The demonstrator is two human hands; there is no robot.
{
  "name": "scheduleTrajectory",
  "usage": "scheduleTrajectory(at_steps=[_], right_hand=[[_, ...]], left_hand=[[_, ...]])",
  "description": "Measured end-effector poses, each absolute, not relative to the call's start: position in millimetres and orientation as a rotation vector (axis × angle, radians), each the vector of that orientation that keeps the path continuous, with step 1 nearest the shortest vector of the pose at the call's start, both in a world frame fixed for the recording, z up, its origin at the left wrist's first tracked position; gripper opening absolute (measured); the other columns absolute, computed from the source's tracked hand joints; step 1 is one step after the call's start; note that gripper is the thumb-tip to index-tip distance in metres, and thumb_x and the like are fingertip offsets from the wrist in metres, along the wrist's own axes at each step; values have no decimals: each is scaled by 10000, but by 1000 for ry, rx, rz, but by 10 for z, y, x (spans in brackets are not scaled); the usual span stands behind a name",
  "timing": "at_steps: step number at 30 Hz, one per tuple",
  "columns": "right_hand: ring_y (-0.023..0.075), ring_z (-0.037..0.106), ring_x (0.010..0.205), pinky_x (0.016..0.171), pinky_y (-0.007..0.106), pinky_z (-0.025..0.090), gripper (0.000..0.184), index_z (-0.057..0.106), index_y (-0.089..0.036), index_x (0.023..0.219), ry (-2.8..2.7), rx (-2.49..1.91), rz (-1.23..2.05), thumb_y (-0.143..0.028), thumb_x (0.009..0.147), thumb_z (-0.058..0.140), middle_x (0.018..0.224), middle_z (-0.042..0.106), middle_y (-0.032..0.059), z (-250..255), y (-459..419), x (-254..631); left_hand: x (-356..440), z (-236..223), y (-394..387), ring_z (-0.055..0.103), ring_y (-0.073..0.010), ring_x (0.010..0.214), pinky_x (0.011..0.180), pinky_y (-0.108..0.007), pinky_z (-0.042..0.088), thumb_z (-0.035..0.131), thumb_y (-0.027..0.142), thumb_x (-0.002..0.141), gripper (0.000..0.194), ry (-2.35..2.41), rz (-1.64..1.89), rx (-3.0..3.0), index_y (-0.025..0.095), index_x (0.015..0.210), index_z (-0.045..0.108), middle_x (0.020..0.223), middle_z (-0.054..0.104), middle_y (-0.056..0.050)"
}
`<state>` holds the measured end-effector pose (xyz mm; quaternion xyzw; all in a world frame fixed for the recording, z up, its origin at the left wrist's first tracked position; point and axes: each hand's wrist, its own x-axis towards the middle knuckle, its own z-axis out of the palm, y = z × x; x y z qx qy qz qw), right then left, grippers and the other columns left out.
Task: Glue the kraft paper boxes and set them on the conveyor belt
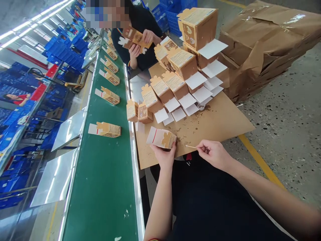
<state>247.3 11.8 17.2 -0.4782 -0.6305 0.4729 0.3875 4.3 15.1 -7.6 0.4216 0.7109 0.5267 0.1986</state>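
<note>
My left hand (165, 155) is wrapped round a small carton (168, 140), brown and printed, near the front edge of the cardboard-covered table. The carton's white flap (152, 135) with a red strip sticks out to the left. In my right hand (210, 152), thumb and fingers pinch a thin cotton swab (191, 146), its tip pointing left toward the carton but apart from it. Beyond my hands, stacked cartons (175, 83) lie with white flaps hanging open toward me. A small clear cup (201, 106) stands partly hidden beside the flaps.
On my left runs a green conveyor belt (100, 187) carrying several spaced cartons (110, 130). Across the table a co-worker (140, 36) holds a flat printed carton. A large bundle in brown paper (271, 36) is at the right; dark wet spots mark the cardboard sheet (218, 117).
</note>
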Motion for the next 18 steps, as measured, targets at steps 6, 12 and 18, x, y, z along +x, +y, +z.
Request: scheduleTrajectory(at_steps=[6,12,18], right_hand=[[147,579,565,543,267,481,360,718,-241,786,-1644,-1269,1172,-533,996,700,645,661,6,221,146,2673],[177,634,555,538,305,553,630,792,-243,859,-1601,-1459,1145,-860,951,705,686,722,54,227,251,3012],[190,656,565,549,335,598,788,829,-216,867,-1578,-1521,1162,-995,843,708,726,764,98,197,437,3008]], left_hand=[[-394,-34,25,764,-371,1380,1156,-584,649,1086,488,707,958,1882,1707,1008,308,1434,487,1521,687,-176],[-1909,342,-420,666,-382,1527,1271,-618,569,1123,527,625,1048,2095,2006,914,301,1418,476,1590,648,-176],[-2528,269,-559,709,-385,1431,1269,-642,543,1153,441,490,1059,2281,1733,659,275,1272,459,1478,658,-179]])
